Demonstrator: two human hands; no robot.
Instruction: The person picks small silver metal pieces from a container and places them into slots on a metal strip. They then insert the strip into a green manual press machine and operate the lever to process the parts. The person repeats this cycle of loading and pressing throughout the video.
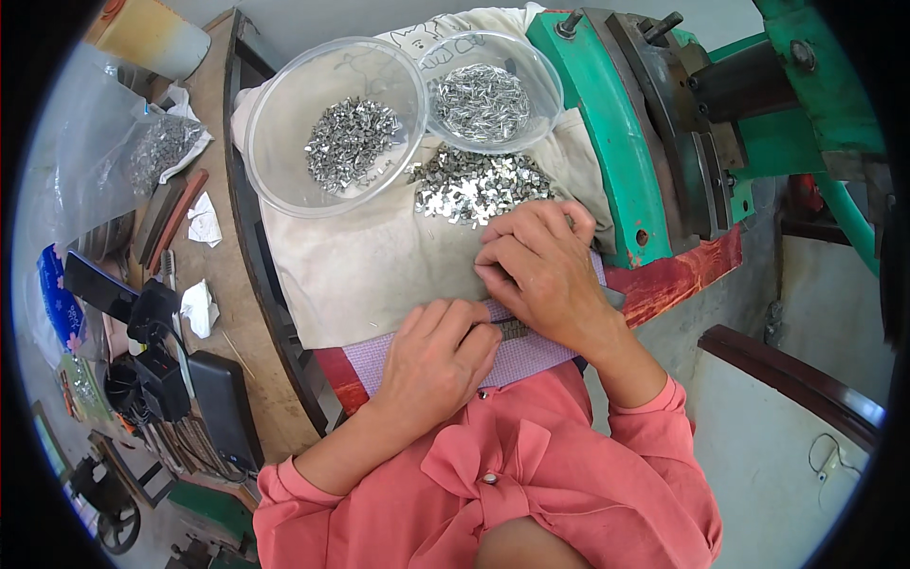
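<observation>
1. Pink sleeves [531, 484] fill the bottom of the view, both forearms coming up over a checked purple cloth [531, 358] on the lap.
2. Left hand [438, 358] sits on that cloth, fingers curled in and pressed together, tips closed on the end of a thin dark strip [513, 328].
3. That strip is small, flat and metallic, lying between the two hands right at the cloth's upper edge; most of it is hidden under fingers.
4. Right hand [542, 270] lies just above, palm down, fingers bent and close together, tips pressing down by the strip; whether they pinch it, I cannot tell.
5. Just beyond the knuckles, a loose heap [479, 185] of shiny silver metal bits glints on a beige cloth [370, 266].
6. Farther out, two clear bowls touch side by side: the left bowl [284, 180] holds a small grey pile, the right bowl [545, 95] finer bright pieces.
7. Right of it all, a green machine [607, 142] arcs past the cloth.
8. Far left, a wooden bench [213, 114] carries a plastic bag [95, 161] of more bits.
</observation>
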